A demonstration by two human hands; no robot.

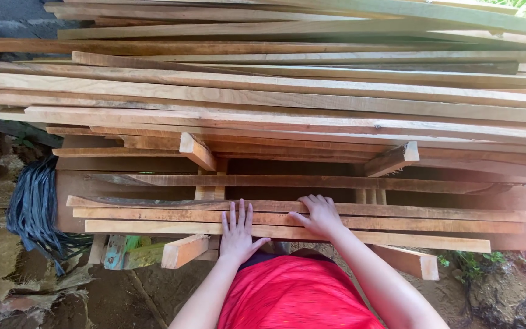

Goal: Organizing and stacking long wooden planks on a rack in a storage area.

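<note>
Now both hands flat, grip open — L hand (237, 229) & R hand (319, 214) on low planks (397, 223).

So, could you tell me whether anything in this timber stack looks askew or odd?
Yes. The cross spacers sit at slants rather than square, and the planks' ends are ragged, not flush. Both the left hand and the right hand rest flat on the lowest front planks.

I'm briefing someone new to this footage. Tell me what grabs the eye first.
A tall stack of long rough wooden planks fills the upper frame, laid crosswise on short bearers. At the near edge, the left hand lies flat and the right hand rests on the lowest planks, above a bright red garment. A dark bundle of strips hangs at left.
</note>
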